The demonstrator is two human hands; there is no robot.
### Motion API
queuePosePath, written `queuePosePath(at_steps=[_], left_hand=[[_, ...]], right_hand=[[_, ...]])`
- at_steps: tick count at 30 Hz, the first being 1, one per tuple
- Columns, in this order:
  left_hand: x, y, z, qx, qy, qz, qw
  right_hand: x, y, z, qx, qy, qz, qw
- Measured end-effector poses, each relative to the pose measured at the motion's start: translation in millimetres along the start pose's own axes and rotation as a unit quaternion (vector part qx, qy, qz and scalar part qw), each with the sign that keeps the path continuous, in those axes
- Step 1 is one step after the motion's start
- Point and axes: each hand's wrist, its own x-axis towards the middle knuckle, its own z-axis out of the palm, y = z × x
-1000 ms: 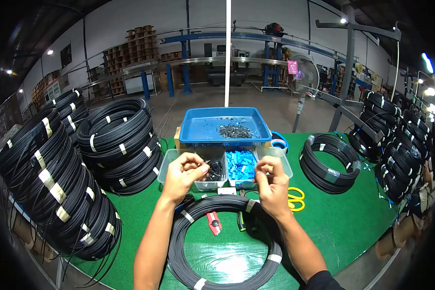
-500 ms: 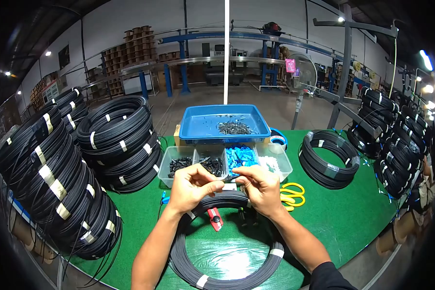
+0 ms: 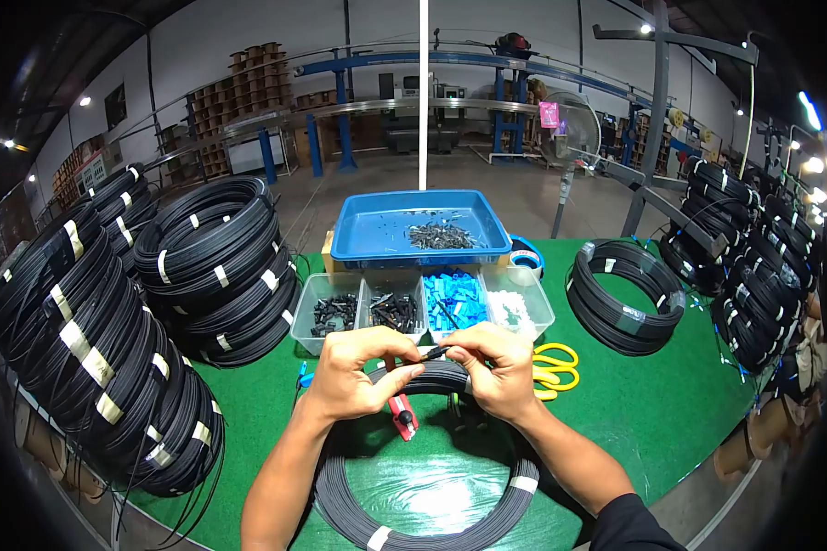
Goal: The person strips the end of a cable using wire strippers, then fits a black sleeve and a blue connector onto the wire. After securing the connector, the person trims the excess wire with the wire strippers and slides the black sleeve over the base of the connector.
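My left hand and my right hand meet over the far rim of a black cable coil. A small black piece is pinched between the fingertips of both; its exact form is hard to make out. Just beyond, a clear divided box holds black parts, blue clips and white pieces in separate compartments. Inside the coil's ring lies a red cutter. A green-and-black tool behind my right hand is partly hidden.
Behind the box stands a blue tray with black scraps. Yellow scissors lie to the right on the green table. Tall stacks of cable coils rise at the left. Another coil and more stacks are at the right.
Both hands have come together from over the box and moved toward me, and now pinch the small black piece between them. The view has shifted slightly.
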Motion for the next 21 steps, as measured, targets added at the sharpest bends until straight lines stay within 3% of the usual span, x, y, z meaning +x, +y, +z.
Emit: queuePosePath(at_steps=[5,12,15,21], left_hand=[[0,-7,2,0.000,0.011,0.057,0.998],[1,10,0,-0.015,0.025,0.000,1.000],[3,4,-5,0.026,-0.007,0.071,0.997],[3,2,-8,0.000,-0.029,0.050,0.998]], right_hand=[[0,0,-3,-0.008,-0.011,-0.004,1.000],[1,-3,-3,0.015,-0.015,0.001,1.000],[0,-3,-3,0.010,-0.020,0.003,1.000],[-1,-3,-2,0.008,-0.024,-0.012,1.000]])
